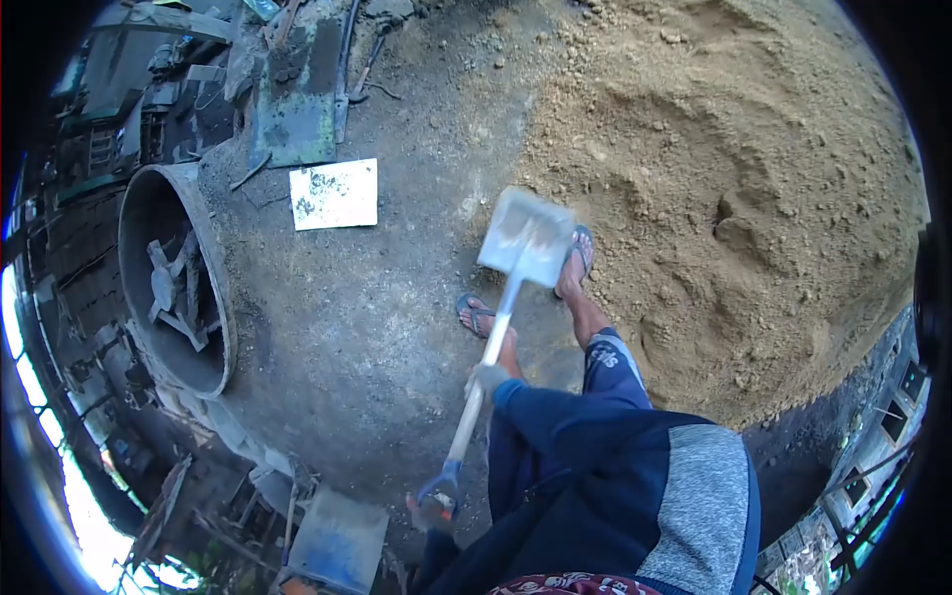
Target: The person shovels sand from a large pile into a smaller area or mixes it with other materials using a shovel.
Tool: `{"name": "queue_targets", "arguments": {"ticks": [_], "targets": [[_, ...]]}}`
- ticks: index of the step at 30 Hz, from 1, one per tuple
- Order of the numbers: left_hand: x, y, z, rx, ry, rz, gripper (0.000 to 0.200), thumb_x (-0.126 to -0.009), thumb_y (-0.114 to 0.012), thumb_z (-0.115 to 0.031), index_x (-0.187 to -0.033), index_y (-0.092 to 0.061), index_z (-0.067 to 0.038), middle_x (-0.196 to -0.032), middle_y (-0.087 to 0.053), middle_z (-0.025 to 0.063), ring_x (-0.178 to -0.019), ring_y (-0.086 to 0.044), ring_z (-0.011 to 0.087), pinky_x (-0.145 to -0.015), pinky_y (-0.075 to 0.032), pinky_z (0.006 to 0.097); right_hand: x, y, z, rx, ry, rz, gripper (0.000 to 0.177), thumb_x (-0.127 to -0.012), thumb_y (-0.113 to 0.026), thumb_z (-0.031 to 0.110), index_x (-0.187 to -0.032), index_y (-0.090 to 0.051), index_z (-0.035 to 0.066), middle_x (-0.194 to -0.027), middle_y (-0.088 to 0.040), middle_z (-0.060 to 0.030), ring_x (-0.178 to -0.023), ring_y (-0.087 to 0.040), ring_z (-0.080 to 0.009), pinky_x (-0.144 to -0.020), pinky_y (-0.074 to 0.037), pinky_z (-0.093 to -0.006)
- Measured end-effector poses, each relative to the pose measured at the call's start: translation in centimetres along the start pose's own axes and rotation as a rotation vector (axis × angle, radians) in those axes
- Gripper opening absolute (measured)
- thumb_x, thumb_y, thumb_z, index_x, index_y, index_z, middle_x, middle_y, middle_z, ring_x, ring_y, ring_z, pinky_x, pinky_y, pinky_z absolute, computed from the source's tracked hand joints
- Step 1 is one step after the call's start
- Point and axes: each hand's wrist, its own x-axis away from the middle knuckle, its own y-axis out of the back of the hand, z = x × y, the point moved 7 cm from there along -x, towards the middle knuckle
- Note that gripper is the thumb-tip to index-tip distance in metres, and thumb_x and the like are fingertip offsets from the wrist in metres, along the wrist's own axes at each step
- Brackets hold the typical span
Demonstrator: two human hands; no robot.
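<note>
A shovel with a grey metal blade, a pale wooden shaft and a blue grip stretches diagonally in front of my legs. My right hand, at the end of a dark blue sleeve, is wrapped round the middle of the shaft. Down at the grip, my left hand is closed on the handle end. The blade shows a thin brown smear and no visible load. It overlaps my sandalled right foot in view; its height above the ground is hard to tell.
A large sand heap rises on the right. At left, a round concrete ring holds wood pieces. A white board and a greenish sheet lie on the ground. A bluish panel stands at lower left.
</note>
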Motion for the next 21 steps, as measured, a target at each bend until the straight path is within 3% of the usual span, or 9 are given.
{"name": "queue_targets", "arguments": {"ticks": [3, 5, 6, 7, 9, 11, 12, 15, 21], "targets": [[-2.6, 4.3, -1.7, -0.058, -0.064, -0.143, 0.059, -0.091, -0.042, -0.060, -0.096, -0.063, -0.005, -0.097, -0.065, 0.0091, -0.092, -0.062, 0.0241, -0.083, -0.051, 0.0398, -2.9, -2.7, -4.4, 0.042, -0.152, -0.167, 0.013, -0.091, -0.053, 0.010, -0.101, -0.053, 0.002, -0.072, -0.062, -0.0144, -0.059, -0.064, -0.0336, -0.051, -0.054, -0.0488], [-3.1, 0.0, -3.1, -0.021, -0.325, -0.080, 0.057, -0.094, -0.039, -0.057, -0.101, -0.062, -0.005, -0.098, -0.062, 0.0083, -0.088, -0.061, 0.0236, -0.083, -0.050, 0.0429, -5.1, -3.0, -2.8, 0.004, -0.145, -0.170, 0.013, -0.090, -0.054, 0.009, -0.102, -0.055, 0.002, -0.072, -0.062, -0.0126, -0.063, -0.065, -0.0315, -0.054, -0.056, -0.0462], [-3.1, -6.3, -2.9, 0.012, -0.173, 0.020, 0.054, -0.095, -0.040, -0.052, -0.108, -0.059, -0.004, -0.092, -0.059, 0.0063, -0.083, -0.059, 0.0216, -0.081, -0.051, 0.0425, -10.6, -0.6, -0.6, 0.319, 0.093, -0.184, 0.013, -0.092, -0.053, 0.009, -0.101, -0.059, 0.002, -0.073, -0.063, -0.0096, -0.068, -0.067, -0.0258, -0.061, -0.057, -0.0399], [-2.9, -12.7, -2.6, 0.048, -0.019, 0.123, 0.051, -0.096, -0.041, -0.048, -0.114, -0.057, -0.003, -0.087, -0.057, 0.0043, -0.078, -0.057, 0.0196, -0.079, -0.051, 0.0421, -15.0, 1.2, 4.1, 0.248, 0.170, -0.146, 0.014, -0.092, -0.055, 0.013, -0.099, -0.064, 0.005, -0.079, -0.066, -0.0111, -0.071, -0.067, -0.0227, -0.064, -0.056, -0.0361], [-3.1, -25.2, -1.4, -0.179, -0.288, 0.149, 0.061, -0.094, -0.054, -0.031, -0.143, -0.029, -0.006, -0.083, -0.051, 0.0019, -0.076, -0.052, 0.0152, -0.074, -0.051, 0.0377, -16.7, 2.9, 18.4, 0.093, 0.235, -0.079, 0.017, -0.094, -0.052, 0.020, -0.098, -0.063, 0.007, -0.081, -0.064, -0.0117, -0.068, -0.064, -0.0219, -0.063, -0.055, -0.0378], [-5.4, -33.3, 0.7, -0.190, -0.421, 0.233, 0.031, -0.095, -0.053, -0.037, -0.084, -0.055, -0.008, -0.061, -0.043, -0.0007, -0.053, -0.044, 0.0121, -0.050, -0.043, 0.0311, -12.6, 3.3, 33.2, -0.077, 0.200, -0.036, 0.022, -0.098, -0.043, 0.027, -0.099, -0.052, 0.007, -0.074, -0.056, -0.0101, -0.057, -0.057, -0.0264, -0.054, -0.053, -0.0488], [-3.5, -36.0, 1.4, -0.043, -0.277, 0.216, 0.035, -0.093, -0.056, -0.040, -0.088, -0.054, -0.006, -0.063, -0.045, -0.0008, -0.049, -0.043, 0.0128, -0.044, -0.042, 0.0320, -11.9, 4.0, 35.8, -0.130, 0.244, -0.165, 0.021, -0.097, -0.046, 0.025, -0.094, -0.051, 0.005, -0.071, -0.054, -0.0092, -0.056, -0.056, -0.0250, -0.051, -0.052, -0.0493], [1.1, -36.6, -0.7, -0.109, -0.327, 0.077, 0.044, -0.094, -0.051, -0.045, -0.066, -0.042, -0.013, -0.053, -0.038, -0.0007, -0.040, -0.036, 0.0140, -0.037, -0.033, 0.0340, -9.7, 1.8, 36.8, -0.122, 0.255, -0.154, 0.016, -0.096, -0.046, 0.021, -0.095, -0.051, 0.005, -0.072, -0.055, -0.0092, -0.058, -0.057, -0.0252, -0.053, -0.052, -0.0475], [0.5, -31.9, 1.1, -0.119, -0.024, 0.269, 0.052, -0.089, -0.049, -0.061, -0.063, -0.040, -0.016, -0.051, -0.037, -0.0010, -0.042, -0.038, 0.0155, -0.039, -0.033, 0.0327, -1.2, 7.3, 33.7, -0.258, 0.478, -0.011, 0.012, -0.094, -0.047, 0.017, -0.098, -0.050, 0.006, -0.077, -0.056, -0.0095, -0.059, -0.058, -0.0277, -0.054, -0.052, -0.0467]]}}
